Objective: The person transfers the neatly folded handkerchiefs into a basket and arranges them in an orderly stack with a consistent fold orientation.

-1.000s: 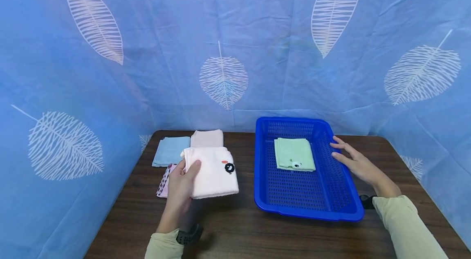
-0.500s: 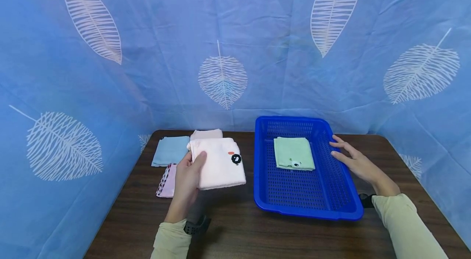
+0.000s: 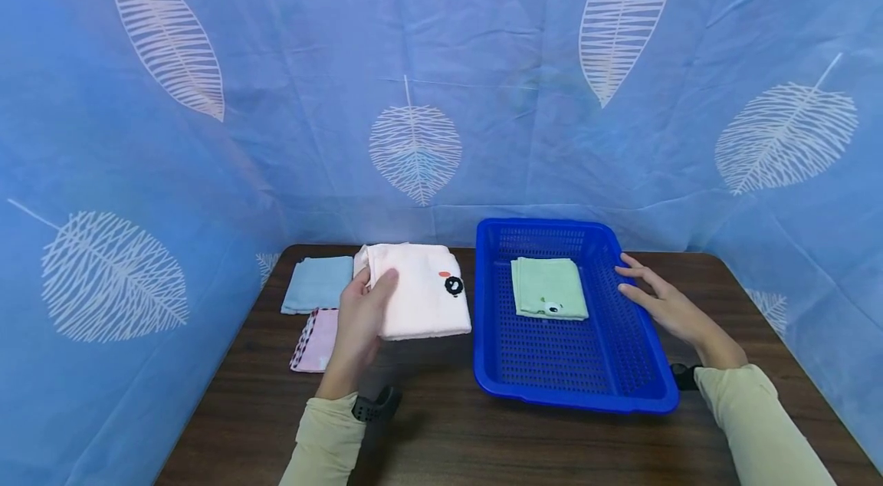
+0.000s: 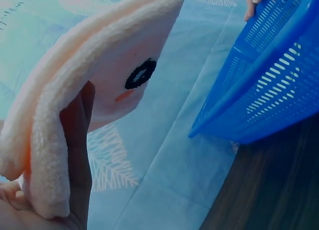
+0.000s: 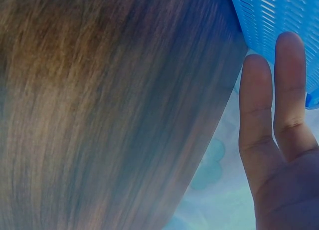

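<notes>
Pink folded towel point(image 3: 421, 293), gripped in left hand point(image 3: 359, 325), has shifted toward blue basket point(image 3: 572, 394), which flat-fingered right hand point(image 3: 665, 306) steadies at its rim.

Wooden table point(image 3: 441, 432) bears basket point(image 3: 572, 394), folded cloths point(image 3: 316, 283)

Even, bluish light with soft shadows; head view bends at edges, wrist views blur close up.

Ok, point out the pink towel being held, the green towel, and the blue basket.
pink towel point(image 3: 421, 294), head view, middle of its top face.
green towel point(image 3: 548, 287), head view, centre of the folded cloth.
blue basket point(image 3: 572, 398), head view, near rim.
</notes>
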A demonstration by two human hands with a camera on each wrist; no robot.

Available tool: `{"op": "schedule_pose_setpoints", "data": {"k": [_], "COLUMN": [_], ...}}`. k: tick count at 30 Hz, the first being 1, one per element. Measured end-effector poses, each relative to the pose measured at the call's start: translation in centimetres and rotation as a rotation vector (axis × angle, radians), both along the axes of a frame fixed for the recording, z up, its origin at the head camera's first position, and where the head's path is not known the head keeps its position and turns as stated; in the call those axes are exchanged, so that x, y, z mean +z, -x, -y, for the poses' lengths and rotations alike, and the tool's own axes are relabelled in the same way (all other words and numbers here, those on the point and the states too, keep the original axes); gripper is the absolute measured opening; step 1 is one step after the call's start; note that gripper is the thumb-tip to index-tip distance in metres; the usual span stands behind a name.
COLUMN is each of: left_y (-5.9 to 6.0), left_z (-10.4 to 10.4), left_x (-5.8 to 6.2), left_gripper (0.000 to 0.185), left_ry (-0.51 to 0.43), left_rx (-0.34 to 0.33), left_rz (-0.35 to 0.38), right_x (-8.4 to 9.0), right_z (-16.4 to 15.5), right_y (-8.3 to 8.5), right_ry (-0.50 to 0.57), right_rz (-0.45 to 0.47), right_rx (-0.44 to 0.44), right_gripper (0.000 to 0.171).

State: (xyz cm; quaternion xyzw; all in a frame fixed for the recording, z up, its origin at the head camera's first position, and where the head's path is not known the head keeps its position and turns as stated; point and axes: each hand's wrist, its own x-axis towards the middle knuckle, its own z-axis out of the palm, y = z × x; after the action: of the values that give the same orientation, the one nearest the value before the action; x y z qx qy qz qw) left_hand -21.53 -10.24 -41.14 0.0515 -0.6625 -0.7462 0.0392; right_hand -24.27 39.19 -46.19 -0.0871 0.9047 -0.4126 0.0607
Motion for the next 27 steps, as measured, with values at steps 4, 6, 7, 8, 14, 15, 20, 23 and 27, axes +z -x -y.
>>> {"op": "schedule_pose_setpoints", "data": {"k": [4, 6, 7, 8, 14, 15, 20, 23, 27], "left_y": [0.0, 0.0, 0.1, 0.1, 0.3, 0.3, 0.7, 0.9, 1.4], "left_z": [-0.5, -0.6, -0.7, -0.8, -1.4, -1.5, -2.2, -2.7, -3.3], "left_x": [0.3, 0.4, 0.4, 0.5, 1.0, 1.1, 1.6, 1.9, 2.2], "left_gripper": [0.041, 0.041, 0.041, 0.040, 0.040, 0.040, 0.041, 0.042, 0.046], "left_ry": [-0.006, -0.008, -0.011, -0.017, -0.043, -0.039, -0.023, -0.030, -0.051], "left_rx": [-0.011, -0.012, -0.013, -0.013, -0.023, -0.026, -0.038, -0.043, -0.050], "left_rz": [-0.010, -0.012, -0.015, -0.017, -0.042, -0.045, -0.060, -0.069, -0.081], "right_x": [0.0, 0.0, 0.0, 0.0, -0.1, -0.1, -0.2, -0.2, -0.2], "right_z": [0.1, 0.1, 0.1, 0.2, 0.1, 0.1, 0.1, 0.1, 0.0], "right_y": [0.0, -0.1, -0.1, 0.0, 0.0, 0.0, 0.0, 0.1, 0.1], "right_ry": [0.011, 0.016, 0.018, 0.020, 0.015, 0.011, 0.003, 0.007, 0.012], "right_rz": [0.000, 0.000, -0.002, -0.001, -0.004, -0.006, -0.008, -0.007, -0.006], "right_rx": [0.005, 0.007, 0.009, 0.008, 0.006, 0.002, -0.002, 0.003, 0.002], "right_gripper": [0.064, 0.063, 0.063, 0.063, 0.063, 0.063, 0.064, 0.064, 0.064]}}
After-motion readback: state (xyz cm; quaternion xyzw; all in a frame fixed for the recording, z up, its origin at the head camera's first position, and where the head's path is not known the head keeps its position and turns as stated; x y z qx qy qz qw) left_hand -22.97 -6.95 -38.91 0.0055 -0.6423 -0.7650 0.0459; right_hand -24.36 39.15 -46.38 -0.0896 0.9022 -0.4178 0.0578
